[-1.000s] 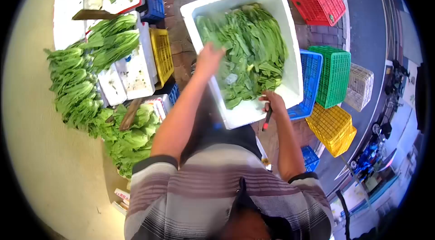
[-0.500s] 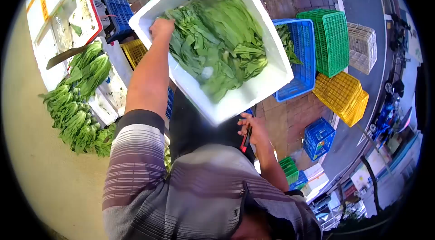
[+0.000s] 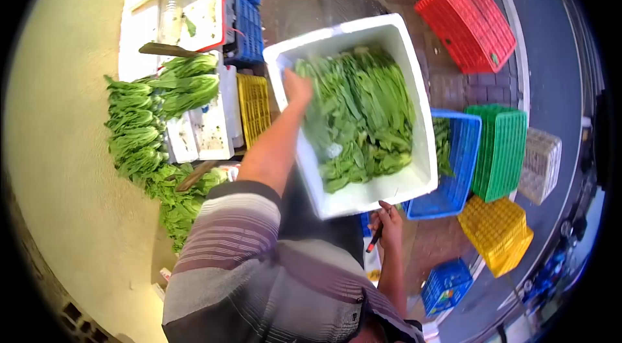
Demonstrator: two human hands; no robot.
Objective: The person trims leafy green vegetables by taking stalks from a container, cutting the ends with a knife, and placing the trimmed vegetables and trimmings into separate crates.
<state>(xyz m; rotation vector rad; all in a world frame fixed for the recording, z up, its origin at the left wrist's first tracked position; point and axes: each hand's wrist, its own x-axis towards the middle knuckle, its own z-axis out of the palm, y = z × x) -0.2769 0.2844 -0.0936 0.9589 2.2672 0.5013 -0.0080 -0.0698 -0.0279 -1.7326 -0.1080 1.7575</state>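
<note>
A white foam box [image 3: 423, 139] full of leafy green vegetables [image 3: 369, 113] is in front of my body. My left arm reaches over its left rim. Inside that wall, my left hand [image 3: 299, 89] is closed beside the greens; motion blurs it, and whatever it grips is hidden. Below the box's near right edge, my right hand [image 3: 390, 226] is wrapped around a slim knife-like tool [image 3: 375, 237] with a dark body and a red end. The fingers of this hand are close to the box edge; I cannot tell whether they touch it.
Stacked greens [image 3: 135, 126] lie left, near a wooden-looking strip [image 3: 167, 49] and foam trays [image 3: 214, 132]. A yellow crate [image 3: 254, 106] stands left of the box. Rightward are blue [image 3: 459, 161], green [image 3: 497, 148], red [image 3: 468, 22] and yellow [image 3: 495, 229] crates beside a road [image 3: 557, 84].
The view has turned and shifted, so the box appears lower, further right and less slanted. My left hand is still inside its left wall; my right hand still holds the slim tool.
</note>
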